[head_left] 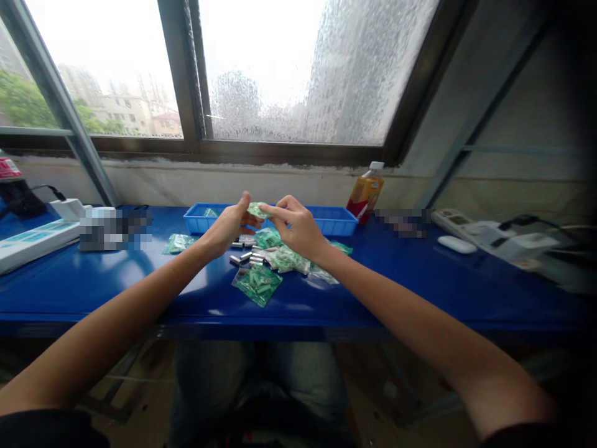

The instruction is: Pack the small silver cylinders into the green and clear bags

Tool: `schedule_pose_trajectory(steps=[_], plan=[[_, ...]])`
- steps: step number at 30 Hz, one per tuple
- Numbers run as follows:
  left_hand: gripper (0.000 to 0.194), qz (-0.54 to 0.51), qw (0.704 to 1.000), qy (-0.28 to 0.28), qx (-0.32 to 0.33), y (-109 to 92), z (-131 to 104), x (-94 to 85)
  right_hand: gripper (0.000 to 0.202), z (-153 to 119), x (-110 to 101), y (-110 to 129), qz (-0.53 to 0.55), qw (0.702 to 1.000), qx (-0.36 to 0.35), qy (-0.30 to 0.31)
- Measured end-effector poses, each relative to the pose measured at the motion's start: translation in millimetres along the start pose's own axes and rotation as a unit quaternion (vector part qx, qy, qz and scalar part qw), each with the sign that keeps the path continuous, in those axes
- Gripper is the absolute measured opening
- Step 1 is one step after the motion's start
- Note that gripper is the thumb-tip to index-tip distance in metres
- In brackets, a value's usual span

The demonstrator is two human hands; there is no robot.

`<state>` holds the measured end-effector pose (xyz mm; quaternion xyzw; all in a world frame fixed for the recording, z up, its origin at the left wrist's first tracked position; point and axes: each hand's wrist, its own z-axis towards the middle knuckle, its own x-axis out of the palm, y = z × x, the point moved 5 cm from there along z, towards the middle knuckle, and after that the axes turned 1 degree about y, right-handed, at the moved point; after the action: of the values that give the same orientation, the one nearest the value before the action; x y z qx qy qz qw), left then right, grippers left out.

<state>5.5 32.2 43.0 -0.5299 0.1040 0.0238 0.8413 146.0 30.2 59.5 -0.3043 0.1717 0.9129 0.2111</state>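
Observation:
Over the middle of the table, my right hand (298, 227) pinches a small green-tinted plastic bag (257, 210) between thumb and fingers. My left hand (229, 225) holds the same bag at its left side, thumb up and fingers curled beneath. What the bag contains is too small to make out. Below my hands lie more green plastic bags (259, 283), several of them in a loose heap, and short silvery metal pieces (255, 259) beside them. Another green bag (178, 243) is to the left, apart from the heap.
A shallow blue plastic tray (333, 223) stands behind my hands, with a bit of green bag in its left end. Behind its right end is a drink bottle (366, 191). Power strips (40, 239) and chargers lie at both sides of the blue table (116, 286). A window runs along the back.

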Motion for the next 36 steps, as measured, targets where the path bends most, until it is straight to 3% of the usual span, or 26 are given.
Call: schedule_pose_trajectory(steps=[4, 6, 8, 9, 12, 15, 18, 23, 26, 29, 32, 36], plan=[[0.026, -0.064, 0.997, 0.012, -0.041, 6.5, 2.8, -4.4, 0.038, -0.6, 4.0, 4.6, 0.011, 0.999, -0.049, 0.015], [0.024, -0.031, 0.999, 0.001, -0.026, 4.3, 5.8, -12.7, 0.041, 1.6, 0.8, 4.2, 0.032, 0.998, -0.048, 0.017], [0.024, 0.07, 0.995, -0.064, 0.033, -4.0, 10.0, -31.5, 0.037, 4.8, -6.5, 1.4, 0.046, 0.998, -0.032, 0.004], [0.023, 0.141, 0.98, -0.117, 0.078, -10.3, 11.2, -43.8, 0.034, 6.3, -10.7, -0.7, 0.047, 0.999, -0.022, -0.007], [0.02, 0.351, 0.884, -0.245, 0.188, -24.5, 10.7, -73.3, 0.024, 8.9, -19.4, -9.3, 0.034, 0.999, 0.0, -0.036], [0.028, 0.444, 0.842, -0.241, 0.189, -16.9, 12.6, -79.4, 0.02, 8.6, -16.0, -21.1, 0.01, 0.999, 0.018, -0.028], [0.045, 0.513, 0.817, -0.208, 0.163, -3.9, 11.1, -59.6, 0.018, 6.9, -6.0, -32.3, -0.018, 0.999, 0.03, 0.01], [0.029, 0.505, 0.857, -0.022, 0.099, 21.7, 9.4, -4.5, 0.019, 5.0, 0.4, -37.7, -0.059, 0.996, 0.04, 0.047], [0.025, 0.478, 0.875, 0.023, 0.07, 30.8, 8.7, 5.8, 0.021, 5.0, -0.8, -34.9, -0.067, 0.995, 0.054, 0.044], [0.016, 0.419, 0.907, 0.005, 0.046, 27.9, 9.2, -0.3, 0.02, 5.4, -0.4, -32.9, -0.036, 0.994, 0.097, 0.042], [0.008, 0.368, 0.922, -0.071, 0.1, 6.6, 6.5, -8.4, 0.016, 4.6, 5.7, -33.3, 0.065, 0.979, 0.178, 0.076], [0.003, 0.349, 0.906, -0.107, 0.214, -19.8, -4.3, -4.3, 0.043, 1.7, 17.4, -32.3, 0.293, 0.908, 0.279, 0.108]])
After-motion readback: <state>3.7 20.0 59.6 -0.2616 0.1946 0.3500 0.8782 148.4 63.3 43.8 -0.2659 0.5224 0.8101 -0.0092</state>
